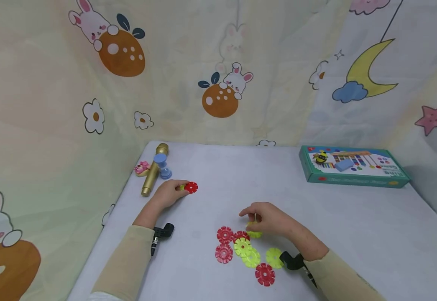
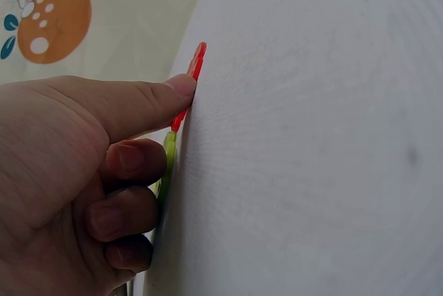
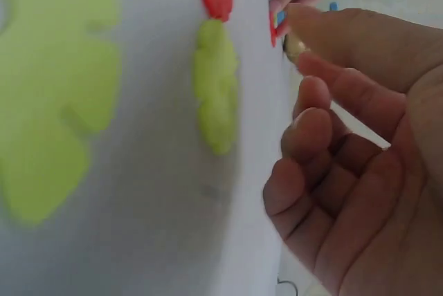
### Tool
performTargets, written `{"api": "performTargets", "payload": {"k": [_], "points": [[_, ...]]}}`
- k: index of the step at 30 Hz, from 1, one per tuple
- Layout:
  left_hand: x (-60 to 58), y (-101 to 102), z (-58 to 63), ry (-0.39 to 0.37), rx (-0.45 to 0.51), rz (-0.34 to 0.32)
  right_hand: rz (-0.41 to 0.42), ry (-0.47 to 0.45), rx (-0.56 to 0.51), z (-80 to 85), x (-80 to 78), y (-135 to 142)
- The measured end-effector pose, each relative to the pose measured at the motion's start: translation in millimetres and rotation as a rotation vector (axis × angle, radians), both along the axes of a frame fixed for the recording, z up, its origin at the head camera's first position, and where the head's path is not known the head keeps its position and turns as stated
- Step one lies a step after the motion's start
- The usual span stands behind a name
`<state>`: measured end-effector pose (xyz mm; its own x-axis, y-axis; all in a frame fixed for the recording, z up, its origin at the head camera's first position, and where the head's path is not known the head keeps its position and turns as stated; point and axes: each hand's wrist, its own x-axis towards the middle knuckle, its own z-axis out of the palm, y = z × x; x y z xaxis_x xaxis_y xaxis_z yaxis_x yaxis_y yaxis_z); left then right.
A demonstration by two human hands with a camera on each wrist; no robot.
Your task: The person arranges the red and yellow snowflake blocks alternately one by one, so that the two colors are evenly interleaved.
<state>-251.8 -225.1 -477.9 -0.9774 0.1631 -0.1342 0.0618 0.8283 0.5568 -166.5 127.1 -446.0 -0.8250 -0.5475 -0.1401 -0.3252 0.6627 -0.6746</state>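
My left hand (image 1: 168, 193), at the left of the table, pinches a red notched flower disc (image 1: 192, 187) between thumb and fingers. A yellow-green disc (image 2: 167, 161) adjoins it, partly hidden by the curled fingers in the left wrist view. My right hand (image 1: 270, 218) hovers over the loose discs with its fingers loosely bent and nothing between them. Below it lies a yellow-green disc (image 1: 255, 235), partly covered by the hand in the head view. Several more lie nearby, among them a red disc (image 1: 265, 274) and a yellow-green disc (image 1: 274, 258).
Beyond the left hand are a gold tube-shaped thing (image 1: 151, 177), a blue spool-shaped thing (image 1: 162, 166) and a small pink toy (image 1: 141, 168). A green-edged toy box (image 1: 353, 166) lies at the back right of the white table (image 1: 203, 163). Printed cloth (image 1: 173, 75) hangs behind.
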Motion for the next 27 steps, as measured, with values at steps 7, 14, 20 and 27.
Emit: {"api": "performTargets", "payload": {"k": [7, 14, 20, 27], "points": [[-2.5, -1, -1.7, 0.009, 0.006, 0.003, -0.093, -0.036, 0.144, -11.5, 0.5, 9], [-1.8, 2, -2.7, -0.017, 0.014, 0.006, -0.126, -0.062, 0.189, -13.7, 3.4, 8], [-0.6, 0, -1.5, -0.023, 0.006, 0.037, -0.156, -0.032, 0.158, -8.8, 2.3, 2], [-0.2, -1, 0.0, -0.03, 0.014, 0.041, -0.204, -0.065, -0.055, 3.4, -14.2, -15]]}}
